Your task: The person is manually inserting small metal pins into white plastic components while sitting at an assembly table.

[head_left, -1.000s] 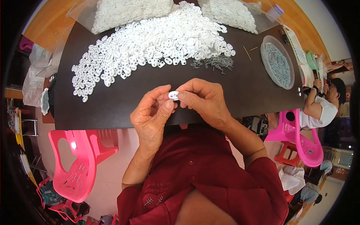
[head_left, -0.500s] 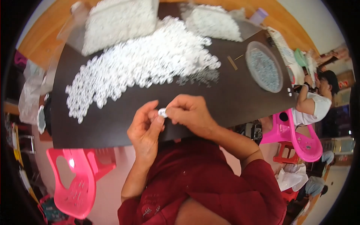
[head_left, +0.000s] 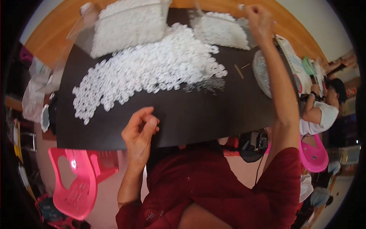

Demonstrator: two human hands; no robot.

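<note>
White rings (head_left: 152, 72) mostly lie heaped on table (head_left: 190, 114), lots left to do. Right hand (head_left: 259, 19) at far bag (head_left: 221, 30), fingers pinched, contents unclear. Left hand (head_left: 139, 133) loosely curled, empty.

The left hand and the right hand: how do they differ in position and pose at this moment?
The left hand is low, near the front edge of the dark table, while the right hand is stretched far out to the table's back edge. The left hand's fingers are loosely curled and seem empty; the right hand pinches a small white piece. The left hand is nearer the heap of white rings. Both are bare.
</note>
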